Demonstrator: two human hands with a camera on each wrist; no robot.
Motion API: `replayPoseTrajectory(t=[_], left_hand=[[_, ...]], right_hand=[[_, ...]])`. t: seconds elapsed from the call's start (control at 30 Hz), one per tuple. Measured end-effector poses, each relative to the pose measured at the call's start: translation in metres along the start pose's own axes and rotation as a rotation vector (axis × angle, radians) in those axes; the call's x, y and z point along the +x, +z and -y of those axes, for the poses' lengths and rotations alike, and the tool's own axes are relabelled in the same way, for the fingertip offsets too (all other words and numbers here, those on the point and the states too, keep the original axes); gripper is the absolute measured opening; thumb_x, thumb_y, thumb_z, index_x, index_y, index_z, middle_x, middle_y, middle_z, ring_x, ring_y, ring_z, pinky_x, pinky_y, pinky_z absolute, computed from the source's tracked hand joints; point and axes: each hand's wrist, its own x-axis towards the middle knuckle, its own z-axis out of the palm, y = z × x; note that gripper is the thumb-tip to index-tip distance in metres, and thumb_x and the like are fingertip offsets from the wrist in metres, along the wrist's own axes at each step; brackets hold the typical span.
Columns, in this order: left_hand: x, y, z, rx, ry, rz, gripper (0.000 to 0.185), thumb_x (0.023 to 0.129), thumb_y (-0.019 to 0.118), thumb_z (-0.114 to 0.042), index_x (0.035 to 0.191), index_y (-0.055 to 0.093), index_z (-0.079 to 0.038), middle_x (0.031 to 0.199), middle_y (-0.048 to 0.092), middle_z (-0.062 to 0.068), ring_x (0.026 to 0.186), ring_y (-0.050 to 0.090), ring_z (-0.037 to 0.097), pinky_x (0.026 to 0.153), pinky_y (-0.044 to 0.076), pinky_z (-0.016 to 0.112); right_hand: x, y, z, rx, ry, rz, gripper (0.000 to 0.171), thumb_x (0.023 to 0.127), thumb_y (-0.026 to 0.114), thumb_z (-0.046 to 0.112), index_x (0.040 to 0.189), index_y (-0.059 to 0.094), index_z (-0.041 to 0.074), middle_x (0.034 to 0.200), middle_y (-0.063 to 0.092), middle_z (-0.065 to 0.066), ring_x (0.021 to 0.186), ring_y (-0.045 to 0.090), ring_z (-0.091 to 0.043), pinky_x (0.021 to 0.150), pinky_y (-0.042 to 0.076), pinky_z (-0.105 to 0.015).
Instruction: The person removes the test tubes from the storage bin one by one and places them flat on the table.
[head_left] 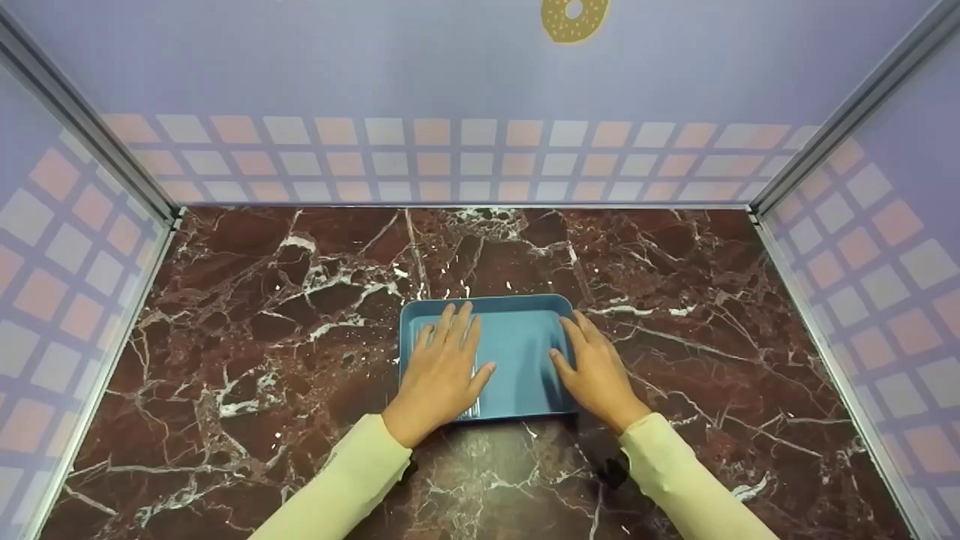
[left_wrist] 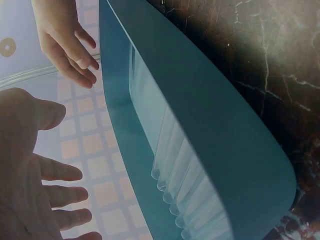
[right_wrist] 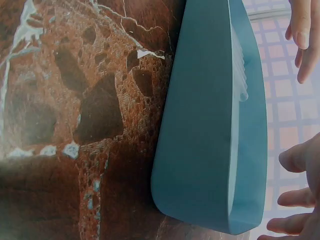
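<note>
A blue rectangular tray (head_left: pixel 517 360) lies on the marbled surface, with several clear tubes (left_wrist: pixel 182 167) side by side in its left part. They have rounded ends and look like test tubes. Over that left part is my left hand (head_left: pixel 442 367), its fingers extended and its thumb apart, hiding most of the tubes in the head view. My right hand (head_left: pixel 596 367) is at the tray's right edge, fingers slightly bent. Both wrist views show the hands above the tray's rim, holding nothing.
Dark red marbled tabletop (head_left: pixel 285 360) with white veins surrounds the tray. Lilac panels with pink and white squares enclose the back (head_left: pixel 480 75) and both sides. A black wrist device (head_left: pixel 613 471) shows under the right sleeve.
</note>
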Motion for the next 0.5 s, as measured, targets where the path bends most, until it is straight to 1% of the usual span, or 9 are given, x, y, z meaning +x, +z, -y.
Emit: replayPoseTrajectory(t=[0.2, 0.5], left_hand=[[0.0001, 0.0015, -0.0011, -0.011, -0.004, 0.008, 0.063, 0.096, 0.052, -0.045, 0.141, 0.045, -0.003, 0.153, 0.036, 0.016, 0.141, 0.035, 0.035, 0.107, 0.036, 0.055], [0.0016, 0.0031, -0.0016, -0.027, -0.021, 0.079, 0.062, 0.096, 0.048, -0.046, 0.140, 0.045, -0.003, 0.151, 0.039, 0.018, 0.140, 0.038, 0.035, 0.109, 0.033, 0.053]], right_hand=[[-0.0011, 0.0010, -0.0005, 0.003, 0.044, 0.010, 0.056, 0.091, 0.064, 0.029, 0.139, 0.049, 0.005, 0.150, 0.040, -0.022, 0.130, 0.046, -0.045, 0.103, 0.038, -0.059], [-0.0012, 0.0028, -0.0014, -0.011, 0.064, -0.001, 0.054, 0.091, 0.064, 0.029, 0.137, 0.051, 0.006, 0.148, 0.042, -0.020, 0.127, 0.048, -0.044, 0.101, 0.039, -0.059]])
